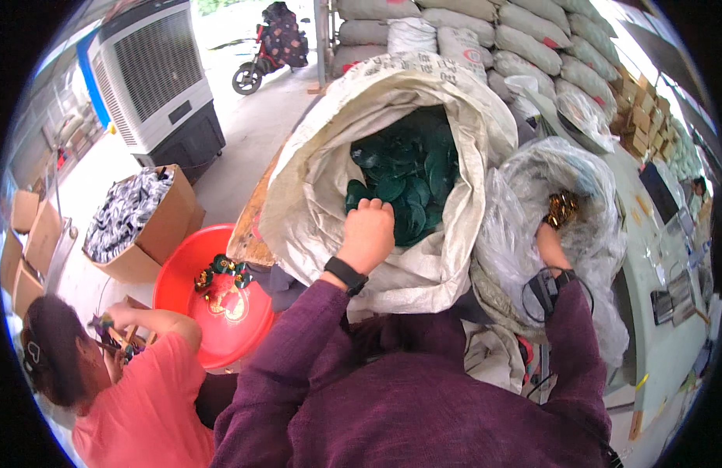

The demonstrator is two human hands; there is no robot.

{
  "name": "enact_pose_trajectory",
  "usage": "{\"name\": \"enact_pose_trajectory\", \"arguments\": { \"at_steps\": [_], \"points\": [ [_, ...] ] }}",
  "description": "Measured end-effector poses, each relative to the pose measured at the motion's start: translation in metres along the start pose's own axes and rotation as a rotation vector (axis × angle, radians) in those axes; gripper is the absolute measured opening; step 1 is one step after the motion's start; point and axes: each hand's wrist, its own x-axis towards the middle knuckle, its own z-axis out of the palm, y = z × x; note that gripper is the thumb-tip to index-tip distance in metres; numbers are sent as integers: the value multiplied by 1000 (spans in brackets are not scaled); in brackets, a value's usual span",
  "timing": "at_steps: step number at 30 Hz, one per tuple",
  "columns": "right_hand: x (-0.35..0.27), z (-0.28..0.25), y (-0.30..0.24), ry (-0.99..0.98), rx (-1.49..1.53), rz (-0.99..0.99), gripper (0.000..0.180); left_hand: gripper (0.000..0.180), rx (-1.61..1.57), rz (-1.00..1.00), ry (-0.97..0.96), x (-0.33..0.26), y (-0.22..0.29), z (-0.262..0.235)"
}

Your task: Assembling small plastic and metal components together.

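A large white woven sack (306, 187) stands in front of me, its mouth rolled wide around a heap of dark green, glossy round discs (412, 168). Inside it, my left hand (370, 234) is closed, its fingers curled on a disc at the near left edge of the heap. To the right is a clear plastic bag (525, 187) with its top spread apart. My right hand (550, 242) reaches into this bag, closed around a clump of shiny gold foil pieces (562, 209) that hides most of its fingers.
At the lower left a person in a pink shirt (154, 398) works beside a red basin (236, 304) holding some green and gold pieces. Behind are a carton of grey-and-white pieces (154, 226) and an air cooler (154, 78). Stacked sacks (525, 47) rise behind; a long table (665, 335) runs along the right.
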Motion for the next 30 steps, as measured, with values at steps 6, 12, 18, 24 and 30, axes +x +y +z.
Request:
{"name": "enact_pose_trajectory", "arguments": {
  "at_steps": [6,12,18,24,30],
  "points": [
    [-7,3,-25,-62,406,185,45,7,-6,-108,-52,4,-13,26],
    [-16,-7,-31,9,-178,-69,28,21,-253,-226,47,-16,-17,15],
    [-23,-22,-56,298,-180,-89,17,22,-888,-563,25,-37,-8,-11],
    [-81,-29,-148,257,476,-261,29,12,-1456,-755,-111,-42,33,-54],
    [-138,37,-196,-262,708,-205,27,11,-1491,-551,-278,-47,82,-78]
  ]
}}
